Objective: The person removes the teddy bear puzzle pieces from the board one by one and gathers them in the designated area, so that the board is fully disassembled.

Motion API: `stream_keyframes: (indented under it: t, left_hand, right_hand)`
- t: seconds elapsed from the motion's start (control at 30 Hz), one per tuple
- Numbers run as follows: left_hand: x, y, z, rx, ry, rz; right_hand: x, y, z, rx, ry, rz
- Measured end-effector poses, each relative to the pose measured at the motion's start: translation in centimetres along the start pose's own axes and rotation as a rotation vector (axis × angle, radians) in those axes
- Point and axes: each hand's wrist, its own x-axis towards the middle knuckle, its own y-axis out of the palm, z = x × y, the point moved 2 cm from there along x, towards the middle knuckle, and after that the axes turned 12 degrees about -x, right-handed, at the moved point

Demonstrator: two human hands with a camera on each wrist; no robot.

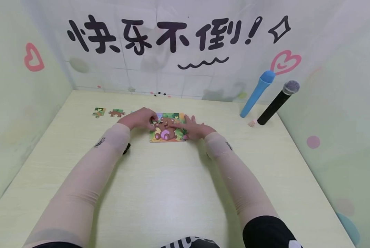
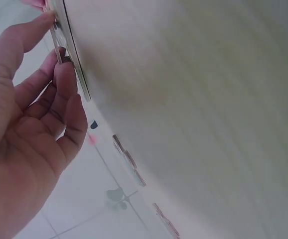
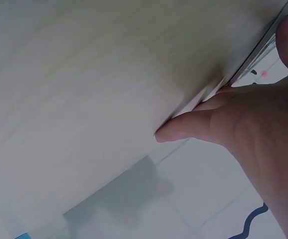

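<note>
A bear jigsaw puzzle (image 1: 165,135) lies flat on the table between the two hands. At its left side my left hand (image 1: 140,118) pinches a thin puzzle piece (image 2: 58,46) between thumb and fingertips, just above the puzzle's surface. The piece's picture is mostly hidden by the fingers. My right hand (image 1: 195,128) lies at the puzzle's right edge with fingers extended; its index finger reaches onto the bear, and others touch the table beside it.
Two loose pieces, one green and yellow (image 1: 99,112), one brown (image 1: 116,113), lie left of the puzzle; another shows partly behind the left hand. A blue microphone (image 1: 255,96) and a black microphone (image 1: 274,107) stand at the table's back right, near a printed cloth backdrop (image 1: 178,79).
</note>
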Motion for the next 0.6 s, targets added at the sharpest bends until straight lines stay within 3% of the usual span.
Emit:
stream_keyframes:
  t: [0.2, 0.6]
  left_hand:
    - [0.18, -0.13, 0.35, -0.008, 0.034, -0.003]
    - [0.21, -0.27, 0.72, -0.064, 0.024, -0.005]
  right_hand:
    - [0.25, 0.09, -0.08, -0.013, 0.007, 0.001]
    - [0.28, 0.14, 0.11, -0.06, 0.006, 0.006]
